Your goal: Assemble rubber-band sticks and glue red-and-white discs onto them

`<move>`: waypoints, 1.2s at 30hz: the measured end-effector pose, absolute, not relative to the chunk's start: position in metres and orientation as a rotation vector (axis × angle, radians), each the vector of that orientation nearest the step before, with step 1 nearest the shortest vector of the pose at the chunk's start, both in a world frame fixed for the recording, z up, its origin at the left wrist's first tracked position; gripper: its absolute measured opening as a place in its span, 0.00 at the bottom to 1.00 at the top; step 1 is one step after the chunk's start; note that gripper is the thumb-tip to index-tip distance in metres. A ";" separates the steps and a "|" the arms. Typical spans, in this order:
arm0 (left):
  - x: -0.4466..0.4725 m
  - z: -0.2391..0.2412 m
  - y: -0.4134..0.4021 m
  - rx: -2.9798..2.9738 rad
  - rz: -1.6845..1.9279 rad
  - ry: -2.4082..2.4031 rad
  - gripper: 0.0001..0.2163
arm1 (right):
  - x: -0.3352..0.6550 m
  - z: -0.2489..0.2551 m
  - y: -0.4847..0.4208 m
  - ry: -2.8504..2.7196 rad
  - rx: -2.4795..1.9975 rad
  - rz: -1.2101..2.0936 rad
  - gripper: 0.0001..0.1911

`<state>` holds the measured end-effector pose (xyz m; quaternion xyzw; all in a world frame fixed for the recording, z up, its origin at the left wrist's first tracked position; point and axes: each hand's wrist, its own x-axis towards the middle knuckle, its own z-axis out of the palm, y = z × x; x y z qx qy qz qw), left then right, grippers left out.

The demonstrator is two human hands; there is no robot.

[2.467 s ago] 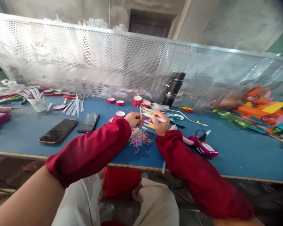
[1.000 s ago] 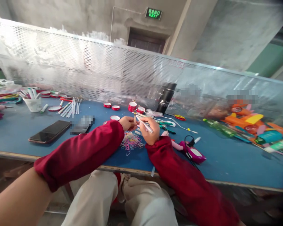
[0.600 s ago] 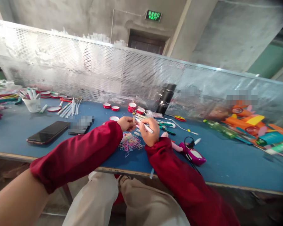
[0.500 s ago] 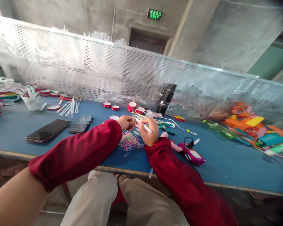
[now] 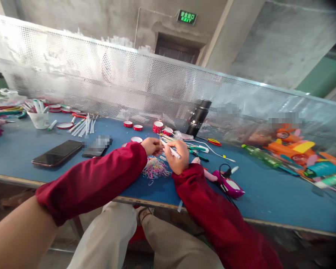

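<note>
Head view, just beyond the pile of rubber bands (image 5: pixel 155 170): the right hand (image 5: pixel 178 158) is closed round a white pen (image 5: pixel 171 150), likely steadying it for the left hand (image 5: pixel 152 145), whose fingers are pinched together at its tip.

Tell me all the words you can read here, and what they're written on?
"EXIT" on the green sign above the doorway; the characters over it are too small to read.
Black flask: a small mark, too small to read.
White pen in the right hand: no readable print.
Dark slab beside the phone: blurred out.
</note>
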<state>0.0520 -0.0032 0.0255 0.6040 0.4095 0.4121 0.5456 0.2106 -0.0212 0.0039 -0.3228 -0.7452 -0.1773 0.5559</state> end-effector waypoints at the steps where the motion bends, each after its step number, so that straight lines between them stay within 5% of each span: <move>1: 0.052 0.026 -0.004 1.436 0.975 0.973 0.07 | 0.210 0.004 -0.021 -1.762 -0.762 -0.418 0.03; 36: 0.052 0.022 0.001 1.348 0.988 0.877 0.06 | 0.214 0.006 -0.019 -1.704 -0.769 -0.514 0.04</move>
